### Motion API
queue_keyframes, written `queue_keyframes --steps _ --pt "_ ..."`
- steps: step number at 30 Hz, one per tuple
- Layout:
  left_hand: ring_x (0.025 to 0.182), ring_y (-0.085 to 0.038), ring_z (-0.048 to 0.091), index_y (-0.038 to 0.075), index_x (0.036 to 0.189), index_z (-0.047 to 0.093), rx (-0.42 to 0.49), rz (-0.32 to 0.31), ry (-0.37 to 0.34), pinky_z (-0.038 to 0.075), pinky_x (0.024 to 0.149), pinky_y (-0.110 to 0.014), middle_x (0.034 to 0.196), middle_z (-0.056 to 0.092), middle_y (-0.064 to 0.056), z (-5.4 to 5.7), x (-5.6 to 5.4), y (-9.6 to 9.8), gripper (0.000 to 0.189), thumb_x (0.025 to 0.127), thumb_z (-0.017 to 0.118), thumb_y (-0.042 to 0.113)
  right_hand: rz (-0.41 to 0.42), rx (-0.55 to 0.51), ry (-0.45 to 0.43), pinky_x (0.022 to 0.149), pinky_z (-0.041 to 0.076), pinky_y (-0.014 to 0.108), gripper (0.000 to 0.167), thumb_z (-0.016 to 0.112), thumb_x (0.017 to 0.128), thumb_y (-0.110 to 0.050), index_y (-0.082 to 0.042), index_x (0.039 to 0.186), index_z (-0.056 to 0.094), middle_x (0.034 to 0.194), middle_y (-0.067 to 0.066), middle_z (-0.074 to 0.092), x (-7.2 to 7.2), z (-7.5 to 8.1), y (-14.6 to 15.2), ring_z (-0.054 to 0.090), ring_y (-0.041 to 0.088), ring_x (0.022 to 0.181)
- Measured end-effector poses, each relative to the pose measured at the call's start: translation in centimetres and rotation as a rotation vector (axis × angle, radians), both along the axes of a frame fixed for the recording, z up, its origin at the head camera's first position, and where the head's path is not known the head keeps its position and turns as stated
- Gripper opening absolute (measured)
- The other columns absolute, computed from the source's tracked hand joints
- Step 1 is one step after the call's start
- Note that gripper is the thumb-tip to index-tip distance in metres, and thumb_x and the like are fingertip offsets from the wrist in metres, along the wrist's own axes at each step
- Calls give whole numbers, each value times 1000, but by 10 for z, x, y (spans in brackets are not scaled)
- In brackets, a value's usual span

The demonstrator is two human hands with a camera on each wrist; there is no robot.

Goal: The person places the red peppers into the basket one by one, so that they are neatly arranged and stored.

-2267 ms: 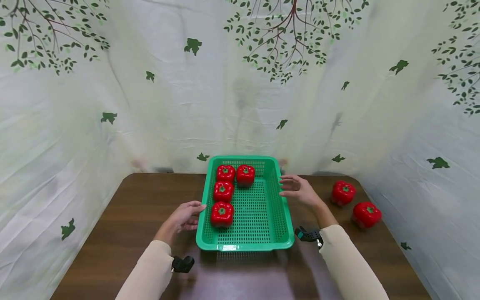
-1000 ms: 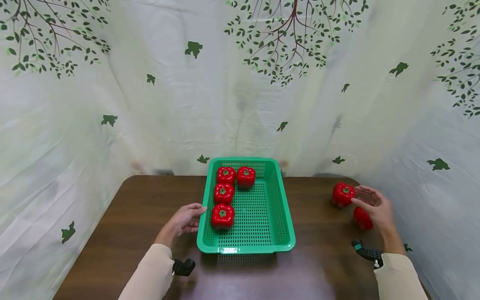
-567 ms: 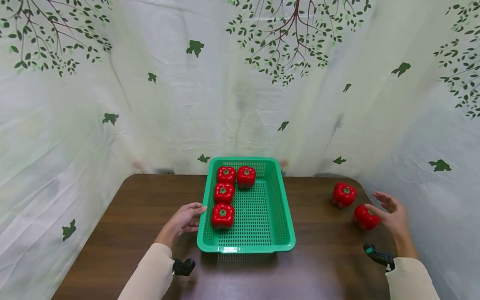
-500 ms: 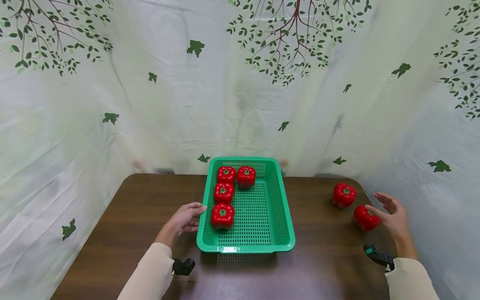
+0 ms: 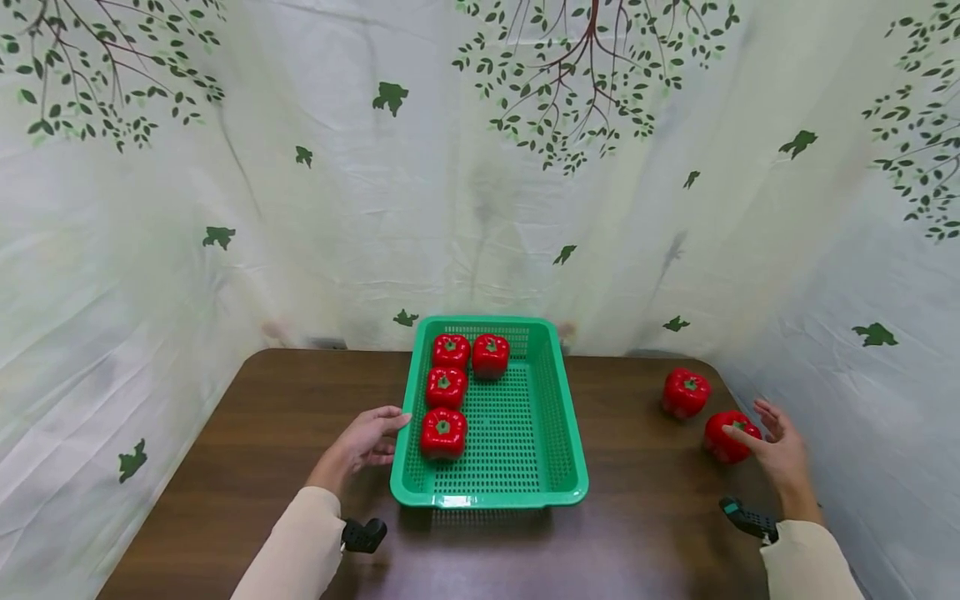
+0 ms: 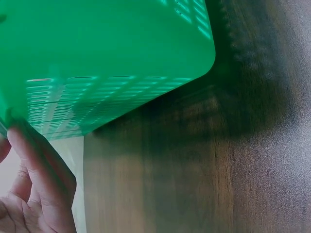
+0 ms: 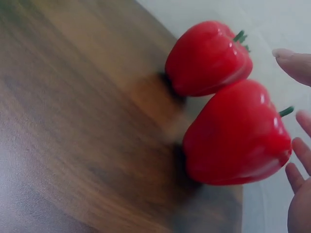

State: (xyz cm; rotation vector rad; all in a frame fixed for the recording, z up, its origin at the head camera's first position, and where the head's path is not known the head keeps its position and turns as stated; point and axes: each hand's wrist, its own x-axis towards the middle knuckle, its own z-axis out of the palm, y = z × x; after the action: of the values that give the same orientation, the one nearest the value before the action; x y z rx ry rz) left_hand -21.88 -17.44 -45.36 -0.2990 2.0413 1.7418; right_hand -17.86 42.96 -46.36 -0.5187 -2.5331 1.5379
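A green plastic basket (image 5: 566, 417) with slotted sides stands in the middle of the table. Four is too many to list singly, so several red bell peppers (image 5: 443, 433) sit in its left and far part. My left hand (image 5: 369, 437) pinches the basket's left rim; in the left wrist view its fingers (image 6: 41, 170) meet the rim from below. At the right, a near bell pepper (image 5: 729, 437) and a far bell pepper (image 5: 686, 393) rest on the table. My right hand (image 5: 780, 450) hovers over the near pepper's right side, thumb and fingers spread apart, holding nothing.
The brown wooden table (image 5: 300, 417) has rounded far corners, and both loose peppers lie close to its right edge. A pale cloth (image 5: 337, 208) printed with leaves hangs behind and at both sides. Each wrist wears a black strap device (image 5: 363, 535).
My right hand went from beside the basket to the far pepper, then to the right of the near one, and has lowered slightly toward it. My left hand stays at the rim.
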Motion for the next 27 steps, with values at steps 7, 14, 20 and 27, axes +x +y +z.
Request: queue_keyframes --steps 7,14,20,27 --pt "78 -22 66 3 123 54 3 -6 4 57 72 -35 98 66 -7 2 -1 -2 42 96 59 35 -13 -47 -50 107 25 64 94 71 88 -32 -13 155 8 158 24 9 -4 -8 -3 10 47 142" --pt "77 -22 67 3 122 55 8 -7 12 57 71 -35 97 66 -7 2 -1 -2 40 96 59 34 -51 -26 -102 105 29 65 96 73 87 -23 -6 154 6 156 28 12 -8 -16 -4 13 50 140" --pt "77 -21 67 3 119 56 5 -7 10 57 71 -35 97 66 -7 1 0 -2 38 95 60 33 -86 -30 -121 104 31 64 92 71 88 -20 -2 153 8 154 31 14 -10 -19 -5 15 51 138" --pt "77 -21 67 3 120 57 -5 -7 16 57 72 -35 98 66 -8 0 1 -3 39 95 59 34 -104 -65 -138 104 30 64 96 74 86 -21 -2 153 8 155 29 12 -9 -22 -6 12 51 139"
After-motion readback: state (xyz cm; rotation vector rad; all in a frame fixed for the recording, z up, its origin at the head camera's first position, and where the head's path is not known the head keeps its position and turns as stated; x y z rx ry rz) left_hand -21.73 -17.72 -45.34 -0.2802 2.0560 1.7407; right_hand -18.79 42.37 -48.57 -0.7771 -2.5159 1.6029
